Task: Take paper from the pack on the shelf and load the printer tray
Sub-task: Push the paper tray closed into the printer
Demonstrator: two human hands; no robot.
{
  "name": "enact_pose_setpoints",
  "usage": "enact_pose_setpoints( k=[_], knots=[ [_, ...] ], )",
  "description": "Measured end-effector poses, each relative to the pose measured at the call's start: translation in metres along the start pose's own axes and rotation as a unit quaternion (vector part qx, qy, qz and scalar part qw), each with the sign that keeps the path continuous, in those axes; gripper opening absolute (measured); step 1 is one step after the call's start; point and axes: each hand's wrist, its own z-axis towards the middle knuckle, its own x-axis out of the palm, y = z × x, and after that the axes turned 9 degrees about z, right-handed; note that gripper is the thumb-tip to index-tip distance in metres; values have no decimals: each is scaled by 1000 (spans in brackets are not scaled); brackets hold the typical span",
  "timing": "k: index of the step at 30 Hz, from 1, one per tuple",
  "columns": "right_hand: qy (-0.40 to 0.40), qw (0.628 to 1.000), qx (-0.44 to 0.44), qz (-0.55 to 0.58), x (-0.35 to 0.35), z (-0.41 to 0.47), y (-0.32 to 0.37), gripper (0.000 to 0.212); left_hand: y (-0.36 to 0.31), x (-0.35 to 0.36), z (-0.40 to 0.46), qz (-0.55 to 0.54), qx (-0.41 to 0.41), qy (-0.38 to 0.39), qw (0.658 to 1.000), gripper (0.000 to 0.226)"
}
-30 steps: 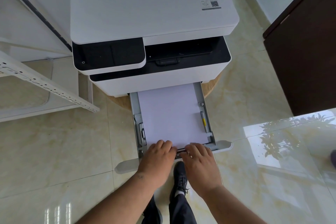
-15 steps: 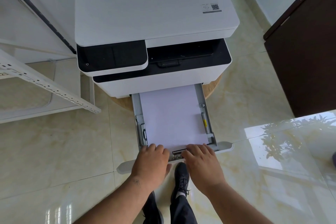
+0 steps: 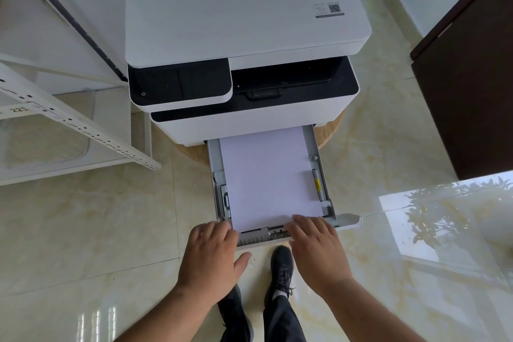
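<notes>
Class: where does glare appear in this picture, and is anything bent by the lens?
Head view: window glare with leaf reflections on the floor tiles at right; wide-angle lens skews the printer and shelf rail; paper evenly lit.

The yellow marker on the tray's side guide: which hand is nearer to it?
Right. The right hand rests at the tray's front edge, just below the yellow marker. The left hand sits at the front left corner, across the paper.
</notes>
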Motion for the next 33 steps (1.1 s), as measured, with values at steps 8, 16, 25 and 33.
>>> enact_pose_setpoints(
  k=[8, 16, 25, 33],
  knots=[
    [4, 1000, -28, 10, 1, -8, -8, 44, 0, 0, -3, -186, -199, 5, 962, 33],
    [-11, 992, 75, 104, -40, -1, -2, 39, -3, -18, 32, -358, -336, -2, 871, 33],
    [-15, 928, 321, 190, -67, 78, -40, 28, -5, -25, 69, -279, -398, 30, 873, 19],
    [21, 950, 292, 111, -51, 97, -44, 30, -7, -16, 77, -267, -409, 9, 872, 17]
  ],
)
